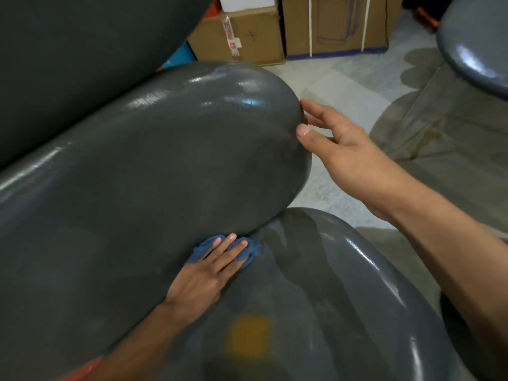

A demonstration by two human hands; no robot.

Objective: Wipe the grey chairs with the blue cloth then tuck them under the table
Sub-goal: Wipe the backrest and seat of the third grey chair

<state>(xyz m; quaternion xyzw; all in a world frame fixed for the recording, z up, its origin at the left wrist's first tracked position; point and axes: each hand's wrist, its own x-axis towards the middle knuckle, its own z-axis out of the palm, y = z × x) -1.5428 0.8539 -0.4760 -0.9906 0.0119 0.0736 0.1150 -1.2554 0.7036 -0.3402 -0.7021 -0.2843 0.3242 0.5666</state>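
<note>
I am pressing the blue cloth (248, 250) into the grey chair (154, 160) seat crease, left hand (204, 273) fingers straight; right hand (341, 149) is touching the backrest edge, fingers apart.

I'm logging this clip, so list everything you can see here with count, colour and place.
grey chair backrest: one, glossy grey, centre left
grey chair seat: one, grey, lower centre
second grey chair: one, partly seen, upper right
blue cloth: one, blue, where backrest meets seat
cardboard boxes: at least two, brown, on floor at top
left hand: flat fingers pressing the cloth
right hand: open, touching the backrest's right edge
</note>
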